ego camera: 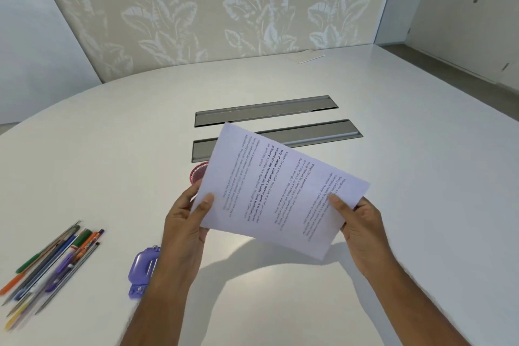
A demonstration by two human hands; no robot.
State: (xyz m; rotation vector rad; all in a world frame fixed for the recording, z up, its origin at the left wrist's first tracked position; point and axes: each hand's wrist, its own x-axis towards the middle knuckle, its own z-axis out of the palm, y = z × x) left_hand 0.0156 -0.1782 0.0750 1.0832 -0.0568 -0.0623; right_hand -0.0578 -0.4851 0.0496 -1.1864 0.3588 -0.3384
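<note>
head | printed sheets (278, 191) | long axis upper-left to lower-right | both hands

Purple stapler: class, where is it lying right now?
Head view, lower left: the purple stapler lies on the white table, between the pens and the left forearm.

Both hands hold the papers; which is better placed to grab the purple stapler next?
Left, probably: the purple stapler lies nearest the left hand; the right hand holds the papers farther away.
</note>
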